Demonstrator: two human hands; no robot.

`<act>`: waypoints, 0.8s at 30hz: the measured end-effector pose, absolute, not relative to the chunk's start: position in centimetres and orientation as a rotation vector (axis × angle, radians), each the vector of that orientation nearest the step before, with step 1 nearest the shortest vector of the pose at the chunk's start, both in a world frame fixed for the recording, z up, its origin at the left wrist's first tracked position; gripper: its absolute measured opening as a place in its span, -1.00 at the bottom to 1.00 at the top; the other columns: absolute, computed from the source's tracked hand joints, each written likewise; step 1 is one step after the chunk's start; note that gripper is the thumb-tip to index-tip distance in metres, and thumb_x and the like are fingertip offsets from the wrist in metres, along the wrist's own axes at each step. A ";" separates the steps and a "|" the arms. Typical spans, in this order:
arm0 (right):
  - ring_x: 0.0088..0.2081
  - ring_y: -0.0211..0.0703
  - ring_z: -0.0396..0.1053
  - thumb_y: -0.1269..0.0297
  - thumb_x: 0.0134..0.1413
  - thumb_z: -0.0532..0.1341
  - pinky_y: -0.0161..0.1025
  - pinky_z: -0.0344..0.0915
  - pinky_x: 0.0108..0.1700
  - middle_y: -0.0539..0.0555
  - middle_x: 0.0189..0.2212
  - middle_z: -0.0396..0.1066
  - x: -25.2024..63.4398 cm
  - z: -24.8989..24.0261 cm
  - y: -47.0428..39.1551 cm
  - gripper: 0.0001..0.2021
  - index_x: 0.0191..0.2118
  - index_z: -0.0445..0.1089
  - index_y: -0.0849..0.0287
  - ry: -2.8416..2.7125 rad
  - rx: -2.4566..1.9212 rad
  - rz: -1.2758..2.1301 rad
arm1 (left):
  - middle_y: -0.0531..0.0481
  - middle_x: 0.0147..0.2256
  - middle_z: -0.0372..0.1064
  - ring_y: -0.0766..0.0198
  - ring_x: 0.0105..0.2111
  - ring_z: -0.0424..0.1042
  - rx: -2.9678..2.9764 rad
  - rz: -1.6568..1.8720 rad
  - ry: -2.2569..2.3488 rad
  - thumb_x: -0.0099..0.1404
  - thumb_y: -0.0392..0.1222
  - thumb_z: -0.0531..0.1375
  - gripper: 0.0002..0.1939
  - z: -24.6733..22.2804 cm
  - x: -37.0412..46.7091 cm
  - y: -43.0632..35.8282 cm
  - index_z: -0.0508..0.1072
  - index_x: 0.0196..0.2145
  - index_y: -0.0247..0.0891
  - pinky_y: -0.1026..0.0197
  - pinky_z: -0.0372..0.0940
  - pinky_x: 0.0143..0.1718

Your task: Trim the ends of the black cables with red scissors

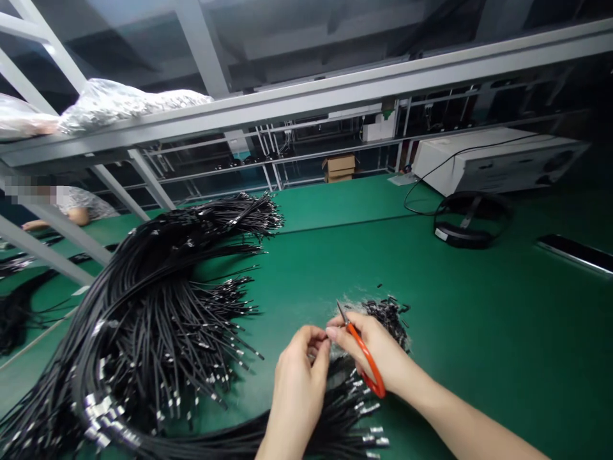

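Beside the black clippings (387, 315), the right hand (387, 350) grips scissors (366, 354), the left hand (297, 380) pinches something unclear; a slip could cut skin.

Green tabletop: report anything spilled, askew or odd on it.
A loose heap of short black pieces lies just beyond the right hand, directly on the green tabletop. It looks like spilled scraps: the pieces point every way, and one stray bit sits apart. Nothing looks clearly damaged.
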State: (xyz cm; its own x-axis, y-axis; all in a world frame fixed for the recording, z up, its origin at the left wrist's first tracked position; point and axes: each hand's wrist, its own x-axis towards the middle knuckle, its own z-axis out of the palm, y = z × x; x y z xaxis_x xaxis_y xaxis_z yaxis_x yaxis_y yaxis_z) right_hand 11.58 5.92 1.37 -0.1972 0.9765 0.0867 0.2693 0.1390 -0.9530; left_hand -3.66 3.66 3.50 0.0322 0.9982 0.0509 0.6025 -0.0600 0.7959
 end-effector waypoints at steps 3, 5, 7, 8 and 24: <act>-0.58 -0.28 0.26 0.04 0.20 0.10 -0.37 0.14 -0.49 -0.07 -0.62 0.30 10.6 1.0 5.8 -0.69 -0.39 0.33 0.18 -1.658 -1.248 1.045 | -0.06 -0.32 0.46 0.20 -0.34 0.45 1.658 0.935 1.610 0.28 -0.12 0.10 -0.82 2.7 -3.3 2.3 0.46 -0.30 -0.22 0.25 0.26 -0.28; -0.55 -0.25 0.30 0.11 0.23 0.08 -0.35 0.12 -0.48 -0.04 -0.58 0.36 10.0 0.5 5.4 -0.73 -0.40 0.31 0.17 -1.726 -1.359 0.869 | -0.07 -0.37 0.43 0.19 -0.38 0.43 1.678 0.993 1.674 0.29 -0.11 0.10 -0.80 2.0 -2.9 1.9 0.48 -0.33 -0.23 0.24 0.25 -0.33; -0.52 -0.20 0.35 0.22 0.27 0.04 -0.31 0.11 -0.46 0.02 -0.52 0.42 9.4 0.0 5.0 -0.78 -0.36 0.30 0.17 -1.833 -1.490 0.574 | -0.06 -0.42 0.40 0.20 -0.43 0.40 1.725 1.041 1.738 0.28 -0.10 0.11 -0.79 1.4 -2.5 1.9 0.49 -0.37 -0.23 0.24 0.22 -0.37; -0.51 -0.17 0.37 0.27 0.28 0.02 -0.29 0.10 -0.44 0.05 -0.51 0.44 9.2 -0.3 4.9 -0.79 -0.36 0.30 0.17 -1.892 -1.532 0.400 | -0.05 -0.44 0.38 0.21 -0.45 0.38 1.743 1.055 1.760 0.27 -0.10 0.11 -0.79 1.2 -2.3 1.9 0.50 -0.38 -0.22 0.24 0.21 -0.38; -0.40 -0.11 0.34 0.13 0.16 0.20 -0.17 0.06 -0.29 0.02 -0.39 0.33 13.4 -0.2 4.3 -0.81 -0.33 0.28 0.14 -2.387 -1.470 -0.119 | 0.04 -0.58 0.38 0.40 -0.61 0.29 1.086 1.039 1.499 0.03 -0.04 0.32 -0.64 2.1 -2.9 3.0 0.53 -0.31 -0.40 0.39 0.19 -0.60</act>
State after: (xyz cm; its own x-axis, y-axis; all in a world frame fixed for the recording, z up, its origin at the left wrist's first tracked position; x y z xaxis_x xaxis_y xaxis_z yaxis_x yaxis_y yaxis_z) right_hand 13.40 4.26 -0.20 -0.4108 0.8525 0.3233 0.8805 0.4629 -0.1019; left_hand -2.92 3.02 2.10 -0.1257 0.9675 -0.2192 0.1341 0.2355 0.9626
